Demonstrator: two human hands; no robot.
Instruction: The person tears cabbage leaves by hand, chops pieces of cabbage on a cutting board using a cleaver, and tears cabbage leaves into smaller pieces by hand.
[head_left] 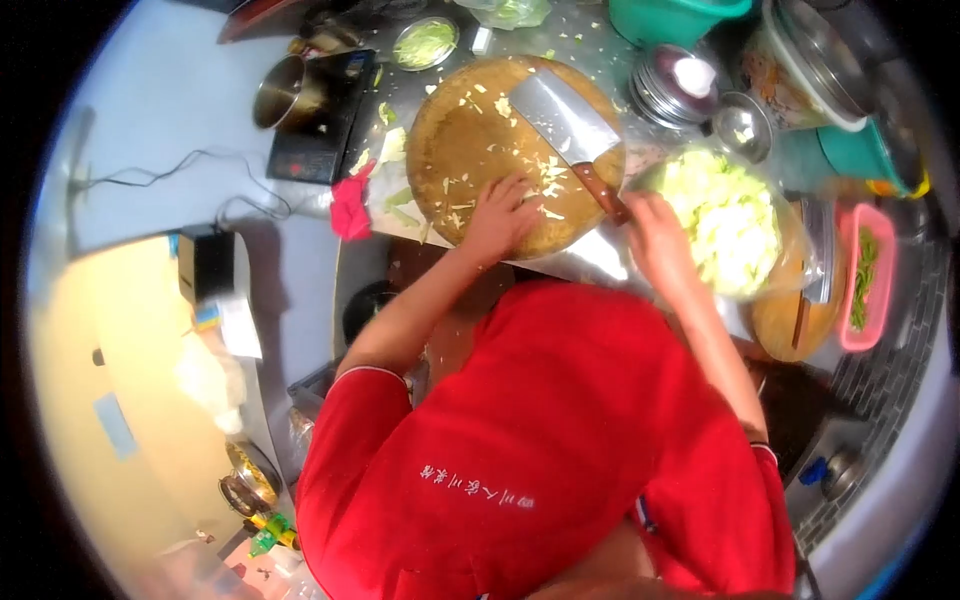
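Steel cleaver (568, 118) atop the round board (455, 140) looks heavy, stiff, best held by its wooden handle (597, 188). Left hand (503, 213) on board, fingers loosely spread; right hand (652, 228) by handle, grip unclear.

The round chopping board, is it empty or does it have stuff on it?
Not empty: pale chopped bits are scattered over the chopping board, and the left hand lies on it too.
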